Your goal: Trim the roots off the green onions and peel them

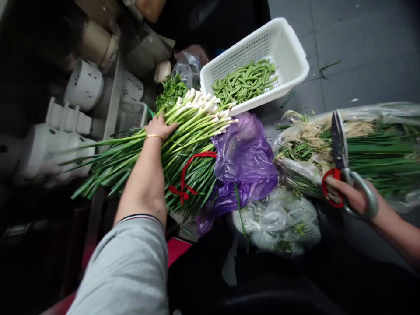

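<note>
My left hand [159, 127] rests on a big heap of green garlic stalks [187, 118], its thumb apart and its other fingers partly hidden among the stems. The white bulb ends point right, the green leaves left. Below them lies a bundle of green leaves [197, 175] with a red tie [188, 175]. At the right, my right hand [351, 194] holds scissors [341, 144] by their red and grey handles, blades upward and nearly closed. The scissors are over a clear bag of leafy stalks with pale roots [377, 148].
A white basket [292, 70] holds green beans [246, 81]. A purple bag [243, 148] and a netted bag of vegetables [278, 223] lie between my hands. White perforated containers [85, 85] stand by a shelf at left. Grey floor tiles [354, 39] show at upper right.
</note>
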`<state>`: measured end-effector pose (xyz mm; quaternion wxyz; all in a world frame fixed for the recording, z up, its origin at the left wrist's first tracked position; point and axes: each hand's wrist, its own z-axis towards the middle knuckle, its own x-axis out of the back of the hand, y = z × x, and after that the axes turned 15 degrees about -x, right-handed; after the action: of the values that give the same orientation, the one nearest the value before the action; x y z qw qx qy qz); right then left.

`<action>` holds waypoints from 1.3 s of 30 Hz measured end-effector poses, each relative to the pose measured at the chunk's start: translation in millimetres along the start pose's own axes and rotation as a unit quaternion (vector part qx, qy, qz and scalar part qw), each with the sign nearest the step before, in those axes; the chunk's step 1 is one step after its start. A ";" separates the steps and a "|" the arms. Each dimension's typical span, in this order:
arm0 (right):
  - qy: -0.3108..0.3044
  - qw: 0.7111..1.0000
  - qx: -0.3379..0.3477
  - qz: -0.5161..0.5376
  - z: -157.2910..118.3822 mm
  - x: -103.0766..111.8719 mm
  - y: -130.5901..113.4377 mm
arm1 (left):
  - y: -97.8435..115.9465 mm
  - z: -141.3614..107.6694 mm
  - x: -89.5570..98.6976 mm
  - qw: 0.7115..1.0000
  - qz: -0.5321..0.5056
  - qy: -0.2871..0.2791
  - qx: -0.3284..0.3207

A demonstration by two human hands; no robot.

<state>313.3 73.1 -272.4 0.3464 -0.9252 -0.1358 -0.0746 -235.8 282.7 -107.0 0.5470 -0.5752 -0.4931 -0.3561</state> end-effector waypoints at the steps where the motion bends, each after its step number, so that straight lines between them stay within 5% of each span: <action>1: 0.044 0.997 0.003 -0.055 -1.2 0.0 -1.7 | 3.3 0.0 -16.2 0.999 -0.033 -0.008 0.018; 3: 0.113 0.983 0.005 -0.142 -4.3 -1.7 -7.6 | 1.9 3.9 -30.5 0.997 -0.059 -0.026 0.031; 6: 0.115 0.975 0.001 -0.191 -9.6 -9.5 -19.2 | -2.6 6.0 -14.7 0.996 -0.085 -0.022 0.001; 10: 0.078 0.981 0.041 -0.174 -10.4 -17.2 -19.6 | 32.1 -48.8 14.2 0.980 -0.003 0.168 -0.107; 11: 0.071 0.981 0.066 -0.169 -8.9 -17.1 -15.7 | 46.1 -72.2 13.2 0.971 0.017 0.171 -0.165; 13: 0.058 0.977 0.119 -0.166 -5.3 -15.2 -6.1 | 70.2 -118.7 -0.4 0.973 0.032 0.082 -0.215; 15: 0.040 0.972 0.155 -0.173 -2.7 -12.9 1.7 | 80.7 -151.6 -22.7 0.979 0.067 0.018 -0.191; 19: 0.005 0.966 0.180 -0.186 -5.6 -11.0 4.5 | 55.1 -166.7 -46.9 0.992 0.045 -0.028 -0.113; 23: 0.027 0.965 0.190 -0.177 -11.6 -9.6 4.1 | 3.9 -185.1 -5.2 0.985 -0.126 0.082 -0.082; 26: 0.024 0.964 0.200 -0.173 -10.9 -7.0 9.9 | -15.8 -230.0 42.2 0.926 -0.352 0.129 -0.052; 28: 0.017 0.965 0.199 -0.172 -9.1 -5.4 13.9 | -10.8 -261.5 59.4 0.886 -0.443 0.124 -0.063; 31: 0.024 0.966 0.193 -0.172 -12.3 -4.0 14.2 | 18.8 -288.6 56.0 0.878 -0.458 0.080 -0.114; 34: 0.015 0.970 0.185 -0.154 -22.9 -2.1 8.0 | 65.4 -284.9 45.5 0.852 -0.500 0.033 -0.152; 39: 0.074 0.982 0.161 -0.067 -36.8 19.0 1.4 | 174.3 -237.0 78.8 0.723 -0.642 0.064 -0.247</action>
<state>330.3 51.5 -241.4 0.4938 -0.8383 -0.1815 -0.1428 -17.8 79.0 -45.6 0.0565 -0.2110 -0.6029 -0.7673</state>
